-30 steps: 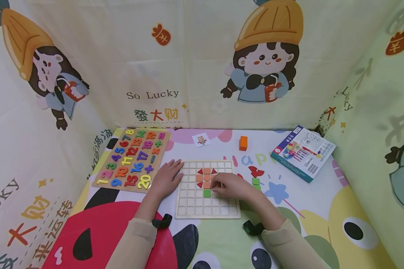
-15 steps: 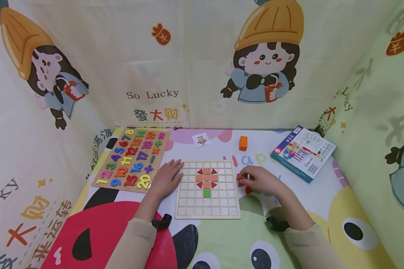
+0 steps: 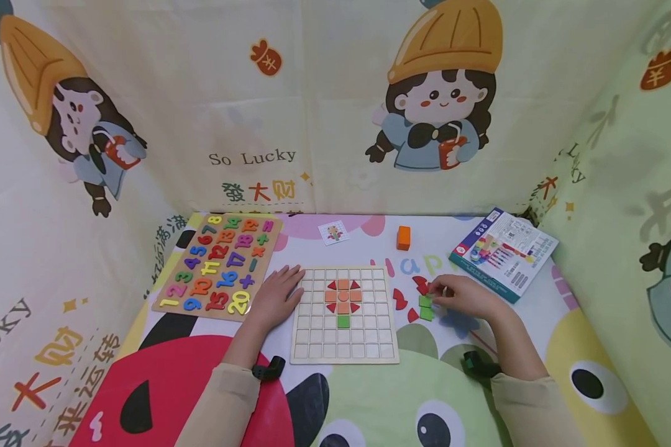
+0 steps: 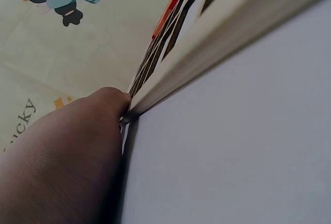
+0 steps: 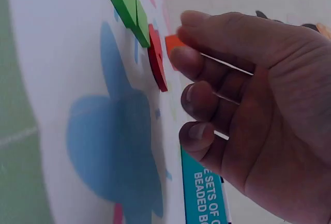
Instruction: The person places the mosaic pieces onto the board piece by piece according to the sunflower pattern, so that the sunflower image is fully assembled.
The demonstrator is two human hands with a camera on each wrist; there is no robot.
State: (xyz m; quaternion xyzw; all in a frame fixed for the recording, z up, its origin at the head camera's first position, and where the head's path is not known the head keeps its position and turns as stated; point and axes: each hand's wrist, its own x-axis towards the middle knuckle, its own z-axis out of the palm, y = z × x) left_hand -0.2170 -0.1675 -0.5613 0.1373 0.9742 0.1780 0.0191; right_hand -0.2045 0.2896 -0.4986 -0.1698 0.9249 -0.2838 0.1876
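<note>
A pale wooden grid board (image 3: 316, 339) lies in front of me. Near its middle are orange pieces (image 3: 331, 296), red triangles (image 3: 355, 308) and one green square (image 3: 343, 321). My left hand (image 3: 280, 297) rests at the board's left edge, its thumb against the side in the left wrist view. Right of the board, my right hand (image 3: 463, 294) hovers beside loose green squares (image 3: 425, 308) and red pieces (image 3: 399, 300). The right wrist view shows its fingers loosely bent, with thumb and index fingertips apart and nothing between them.
On the left lies a number puzzle board (image 3: 170, 292). A small picture card (image 3: 334, 233) and an orange block (image 3: 404, 238) are at the back. A box (image 3: 506, 254) lies at the back right. Printed fabric walls (image 3: 335, 112) enclose the table.
My right hand has left a red triangle in the grid and moved right, past the red pieces, to the green squares. My left hand stays in place.
</note>
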